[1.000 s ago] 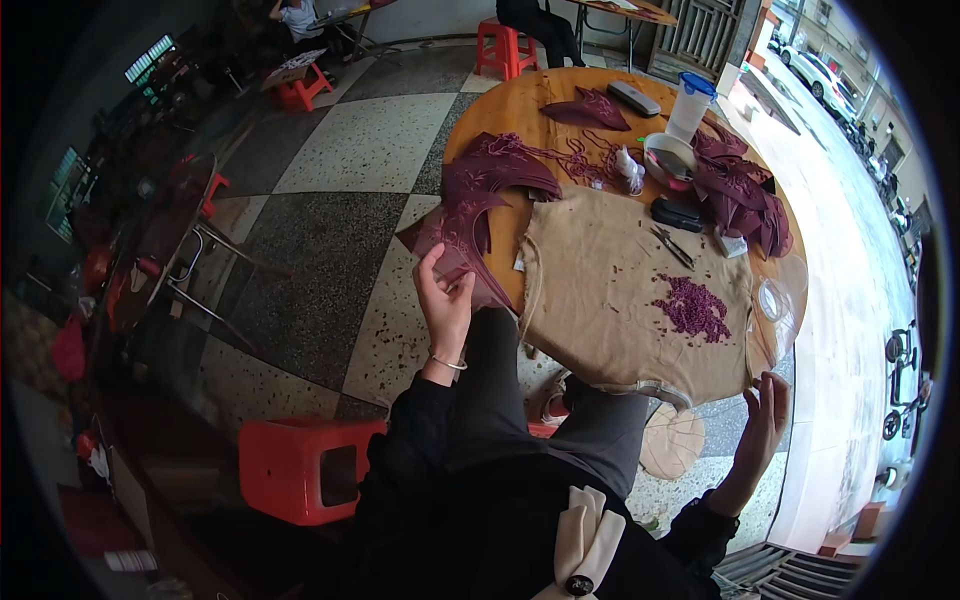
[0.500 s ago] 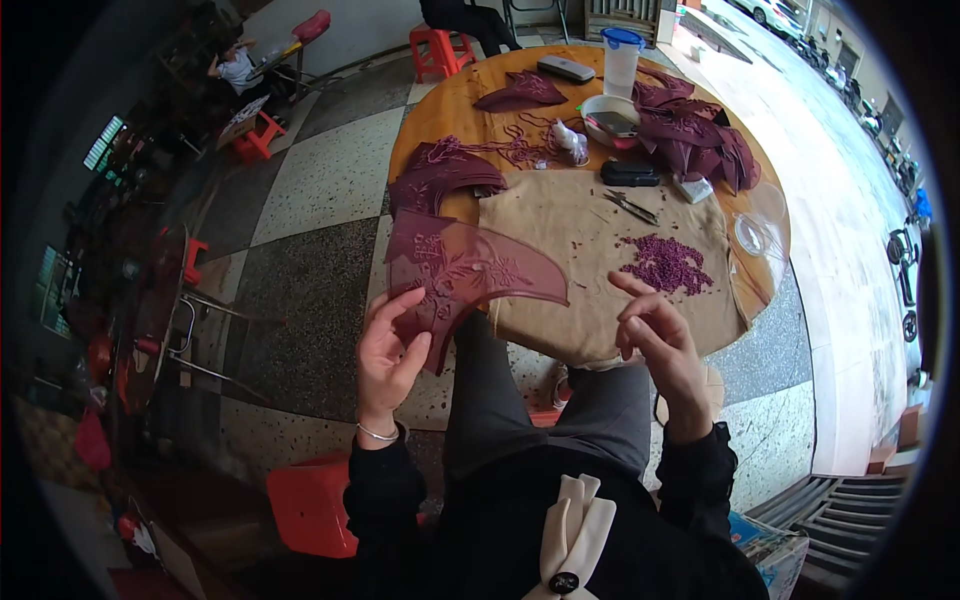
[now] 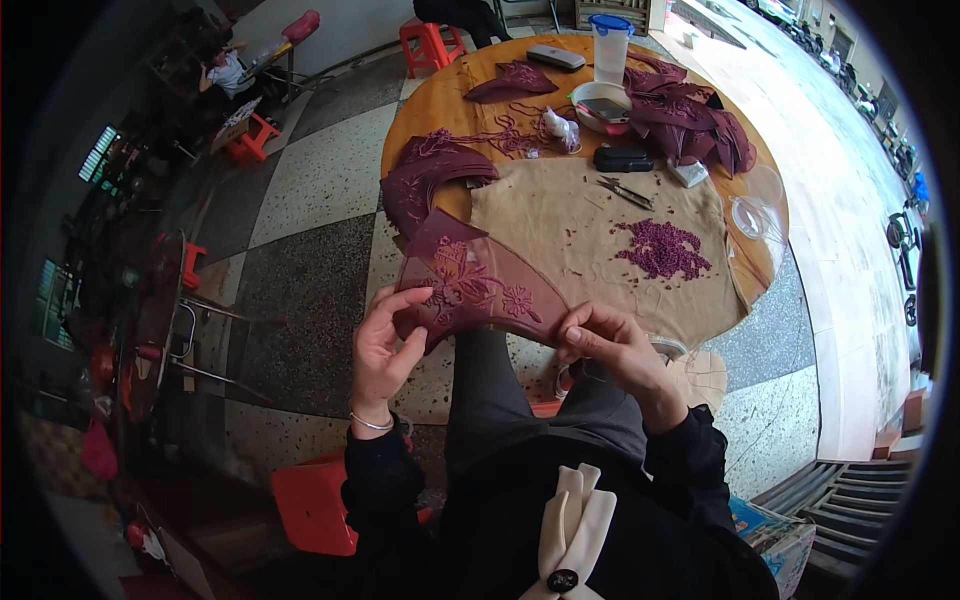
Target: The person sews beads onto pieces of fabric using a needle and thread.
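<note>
A curved maroon embroidered piece, sheer with raised floral stitching, hangs between my hands at the table's near edge. My left hand grips its left side, fingers on the upper face and thumb at the lower edge. At the pointed right tip, my right hand pinches the piece between thumb and fingers. Beyond it on the beige cloth lie a heap of small purple beads and thread snips. A stack of similar maroon pieces rests to the left, beside purple thread.
The round wooden table also carries a lidded plastic container, a white bowl, dark cases, more maroon pieces and a clear round lid. Red stools stand around. Another person sits far left.
My right hand has come in from the right and taken hold of the piece's tip. The piece has turned and tilted, its right tip now lower. The view has shifted slightly.
</note>
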Tool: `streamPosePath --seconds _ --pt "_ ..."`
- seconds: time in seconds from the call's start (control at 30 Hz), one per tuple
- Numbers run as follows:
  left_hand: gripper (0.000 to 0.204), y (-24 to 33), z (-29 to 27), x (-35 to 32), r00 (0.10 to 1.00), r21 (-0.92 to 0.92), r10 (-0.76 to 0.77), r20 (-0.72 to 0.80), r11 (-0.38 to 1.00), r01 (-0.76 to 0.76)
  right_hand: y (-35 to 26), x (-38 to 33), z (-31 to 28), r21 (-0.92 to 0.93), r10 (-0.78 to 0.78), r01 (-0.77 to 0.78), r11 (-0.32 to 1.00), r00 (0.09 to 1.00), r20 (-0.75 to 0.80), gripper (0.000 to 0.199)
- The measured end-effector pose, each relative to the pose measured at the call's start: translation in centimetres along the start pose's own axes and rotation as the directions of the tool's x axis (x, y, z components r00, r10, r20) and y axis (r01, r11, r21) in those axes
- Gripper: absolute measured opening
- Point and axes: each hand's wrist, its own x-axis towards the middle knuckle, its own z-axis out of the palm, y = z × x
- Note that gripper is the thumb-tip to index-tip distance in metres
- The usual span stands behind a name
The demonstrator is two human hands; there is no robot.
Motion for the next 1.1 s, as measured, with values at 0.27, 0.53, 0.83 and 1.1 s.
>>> streamPosePath --seconds 0.27,0.53,0.83,1.1 --pt "0.027 0.3 6.0 -3.0 0.89 0.188 -0.036 -0.455 0.973 0.135 1.8 0.6 1.3 0.1 -0.144 0.154 0.983 0.984 -0.104 0.017" --pt "0.043 0.2 12.0 -3.5 0.946 -0.138 -0.183 -0.268 0.979 0.151 4.8 -0.4 2.8 0.185 -0.072 0.081 0.979 0.996 -0.056 0.018" --pt "0.052 -0.1 11.4 -2.3 0.905 -0.356 -0.301 -0.301 0.916 0.186 3.2 -2.8 1.6 -0.322 -0.293 0.214 0.922 0.929 -0.224 0.01" --pt "0.053 0.6 11.6 -3.1 0.923 -0.206 -0.298 -0.244 0.946 0.251 1.8 -1.9 5.4 -0.662 -0.518 0.308 0.683 0.844 -0.141 0.018"
